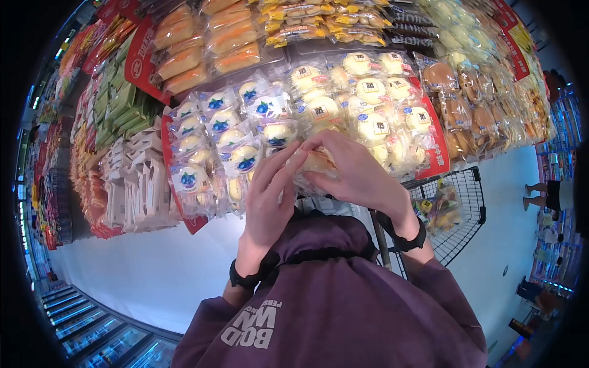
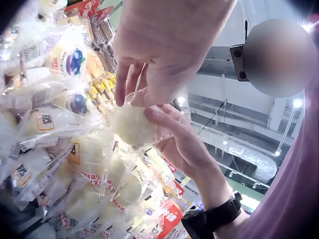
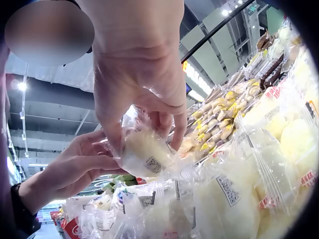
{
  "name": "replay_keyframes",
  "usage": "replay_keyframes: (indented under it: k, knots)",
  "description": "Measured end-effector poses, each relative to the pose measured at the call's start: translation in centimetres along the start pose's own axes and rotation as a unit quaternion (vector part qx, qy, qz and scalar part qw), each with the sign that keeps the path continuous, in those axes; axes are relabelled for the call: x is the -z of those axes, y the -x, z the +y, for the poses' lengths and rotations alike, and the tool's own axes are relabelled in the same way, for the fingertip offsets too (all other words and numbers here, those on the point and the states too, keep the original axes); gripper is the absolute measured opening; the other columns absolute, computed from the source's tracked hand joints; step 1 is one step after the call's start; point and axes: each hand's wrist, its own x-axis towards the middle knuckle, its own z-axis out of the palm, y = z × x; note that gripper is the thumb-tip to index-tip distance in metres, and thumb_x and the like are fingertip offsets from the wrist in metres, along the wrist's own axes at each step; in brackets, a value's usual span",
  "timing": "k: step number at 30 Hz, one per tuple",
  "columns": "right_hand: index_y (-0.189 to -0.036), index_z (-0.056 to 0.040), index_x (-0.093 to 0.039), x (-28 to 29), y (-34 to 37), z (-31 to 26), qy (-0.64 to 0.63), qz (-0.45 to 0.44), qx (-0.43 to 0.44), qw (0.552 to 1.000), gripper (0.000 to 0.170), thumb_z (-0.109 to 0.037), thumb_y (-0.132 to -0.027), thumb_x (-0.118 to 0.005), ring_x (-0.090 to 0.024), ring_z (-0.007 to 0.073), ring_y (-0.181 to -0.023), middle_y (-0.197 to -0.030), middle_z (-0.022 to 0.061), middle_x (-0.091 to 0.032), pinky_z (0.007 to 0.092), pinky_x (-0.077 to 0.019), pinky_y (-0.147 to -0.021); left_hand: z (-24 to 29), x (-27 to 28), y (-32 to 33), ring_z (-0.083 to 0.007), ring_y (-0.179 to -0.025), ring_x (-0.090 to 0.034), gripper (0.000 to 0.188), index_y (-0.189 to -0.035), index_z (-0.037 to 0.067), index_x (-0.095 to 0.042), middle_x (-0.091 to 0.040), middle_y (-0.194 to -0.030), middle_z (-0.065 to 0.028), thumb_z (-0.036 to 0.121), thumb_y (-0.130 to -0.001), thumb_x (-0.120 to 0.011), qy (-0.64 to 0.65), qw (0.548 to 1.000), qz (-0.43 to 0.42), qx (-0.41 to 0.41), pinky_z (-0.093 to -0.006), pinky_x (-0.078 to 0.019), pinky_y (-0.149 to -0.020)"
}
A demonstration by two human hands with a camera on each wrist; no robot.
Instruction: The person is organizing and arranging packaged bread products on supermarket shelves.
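Observation:
Both hands meet over the front of a display of wrapped buns. A clear-wrapped pale round bun [image 2: 133,124] hangs between them; the right wrist view shows a small printed code on the bun's wrapper [image 3: 147,157]. The right hand [image 1: 362,175] grips the bun with curled fingers and thumb. Close on its other side, the left hand [image 1: 270,190] pinches the wrapper's edge with its thumb and fingers, as the left wrist view shows the left hand [image 2: 162,55] from above. In the head view the bun is mostly covered by the hands.
Blueberry-printed packs [image 1: 242,161] lie left of the hands, plain cream bun packs [image 1: 373,126] right, brown round cakes [image 1: 457,113] farther right. Long loaves [image 1: 236,40] fill the back. A black wire cart [image 1: 469,214] holding packs stands at right. A person's legs [image 1: 537,195] show beyond.

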Motion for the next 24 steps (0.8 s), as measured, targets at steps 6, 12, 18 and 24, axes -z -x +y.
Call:
replay_keyframes:
  k: [6,12,18,24]
  knots:
    - [-0.116,-0.0061,-0.056,-1.4,0.3,1.3,0.092,-0.06,-0.021,0.994,0.042,-0.015,-0.078,-0.072,-0.064,0.0335,-0.094,-0.103,0.0149,-0.066,0.0372,-0.0513,-0.08,-0.9,-0.3,1.2,-0.0242,-0.103,-0.065,0.044,-0.116,0.006,-0.067,-0.066,-0.116,-0.009,-0.009,-0.075,-0.066,0.006,0.998,-0.01,0.06,-0.0328,-0.0533,-0.084]
    - [-0.118,-0.0089,-0.06,-0.5,-0.2,0.7,0.054,-0.037,-0.028,0.997,0.045,-0.014,-0.075,-0.073,-0.066,0.0315,-0.092,-0.103,0.0126,-0.068,0.0357,-0.0525,-0.078,-0.9,-0.3,1.0,-0.0224,-0.102,-0.065,0.038,-0.117,0.001,-0.062,-0.065,-0.115,-0.0129,-0.008,-0.081,-0.065,0.058,0.991,0.085,0.091,-0.0311,-0.0564,-0.077]
    - [-0.115,-0.0092,-0.063,1.5,-1.1,-0.5,0.027,0.161,0.029,0.986,0.039,-0.008,-0.077,-0.072,-0.066,0.0257,-0.102,-0.115,0.0093,-0.067,0.0346,-0.0525,-0.086,-0.8,-0.5,0.6,-0.0237,-0.099,-0.065,0.039,-0.121,-0.002,-0.057,-0.063,-0.117,-0.0167,-0.009,-0.083,-0.063,0.089,0.977,0.173,0.09,-0.0294,-0.0582,-0.072]
    - [-0.119,-0.0111,-0.062,1.0,0.1,2.6,0.287,0.027,0.122,0.95,0.038,-0.013,-0.082,-0.069,-0.053,0.0245,-0.121,-0.127,0.0076,-0.06,0.0395,-0.0389,-0.107,-0.8,-0.4,0.8,-0.0251,-0.108,-0.063,0.032,-0.122,0.003,-0.06,-0.063,-0.122,-0.0128,0.002,-0.09,-0.062,0.073,0.99,0.034,0.115,-0.0335,-0.054,-0.082]
